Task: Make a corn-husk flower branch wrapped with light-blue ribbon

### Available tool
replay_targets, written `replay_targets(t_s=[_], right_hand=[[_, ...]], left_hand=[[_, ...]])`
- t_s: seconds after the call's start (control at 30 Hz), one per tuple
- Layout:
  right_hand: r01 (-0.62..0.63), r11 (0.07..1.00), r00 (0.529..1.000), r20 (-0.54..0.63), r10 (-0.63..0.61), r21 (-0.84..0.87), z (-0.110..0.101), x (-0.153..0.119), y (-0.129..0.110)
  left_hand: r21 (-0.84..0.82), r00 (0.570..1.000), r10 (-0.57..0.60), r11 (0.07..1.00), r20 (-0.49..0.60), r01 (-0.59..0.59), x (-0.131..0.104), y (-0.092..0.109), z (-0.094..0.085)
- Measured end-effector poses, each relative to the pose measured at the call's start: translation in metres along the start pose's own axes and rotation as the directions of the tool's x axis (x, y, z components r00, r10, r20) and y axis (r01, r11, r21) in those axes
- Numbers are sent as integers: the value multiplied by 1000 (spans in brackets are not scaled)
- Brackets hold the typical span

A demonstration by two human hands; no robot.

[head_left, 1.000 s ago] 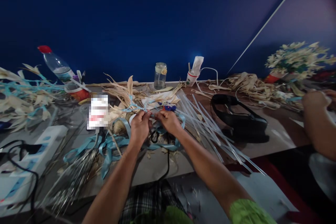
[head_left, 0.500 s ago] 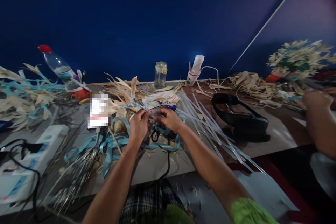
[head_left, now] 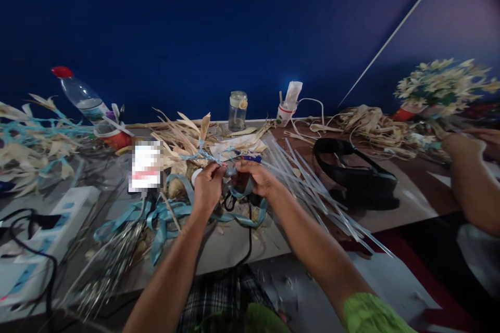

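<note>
Fingertips of my left hand [head_left: 208,187] pinch the end of a stem wrapped in light blue ribbon [head_left: 203,155], which carries a dried husk flower [head_left: 204,127]. Close on its right, my right hand [head_left: 255,177] is closed on the light blue ribbon [head_left: 246,191], which hangs from the fingers in a loop. Both hands are over the middle of the table, a small gap apart. More ribbon [head_left: 172,213] lies loosely below and left of them. Dried husks [head_left: 175,138] are heaped behind my left hand.
Clear plastic sticks [head_left: 304,182] and a black headset [head_left: 357,174] lie to the right. A power strip [head_left: 62,239], metal wires [head_left: 113,265] and a tilted bottle [head_left: 82,96] are left. A glass jar [head_left: 237,112] stands behind. Another person's hand [head_left: 463,148] is far right.
My right hand has turned and closed more on the ribbon, lifting a loop of it beside the stem. My left hand has barely moved. The view has shifted slightly.
</note>
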State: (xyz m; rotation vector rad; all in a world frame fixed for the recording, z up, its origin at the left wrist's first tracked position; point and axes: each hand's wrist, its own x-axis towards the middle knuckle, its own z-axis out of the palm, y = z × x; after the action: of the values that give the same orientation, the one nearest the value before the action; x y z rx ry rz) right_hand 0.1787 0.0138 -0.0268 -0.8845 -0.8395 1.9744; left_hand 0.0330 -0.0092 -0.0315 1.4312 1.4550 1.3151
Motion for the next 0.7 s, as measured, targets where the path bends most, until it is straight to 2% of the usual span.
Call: replay_targets(t_s=[0.17,0.3,0.4,0.57,0.7], right_hand=[[19,997,1000,-3,-20,-71,1,-4,-3],[74,958,995,-43,-89,-277,4,-4,0],[140,867,978,-70,-196,-478,5,-1,5],[228,778,938,-82,-337,-585,7,3,9],[330,548,873,28,-486,-769,10,1,10]], left_hand=[[-2,999,-37,999,-7,37,-1,1,0],[6,999,-37,999,15,37,-2,2,1],[47,1000,-17,999,25,15,-1,1,2],[128,1000,3,992,9,-4,0,0,0],[172,998,-24,984,-54,33,1,-2,0]])
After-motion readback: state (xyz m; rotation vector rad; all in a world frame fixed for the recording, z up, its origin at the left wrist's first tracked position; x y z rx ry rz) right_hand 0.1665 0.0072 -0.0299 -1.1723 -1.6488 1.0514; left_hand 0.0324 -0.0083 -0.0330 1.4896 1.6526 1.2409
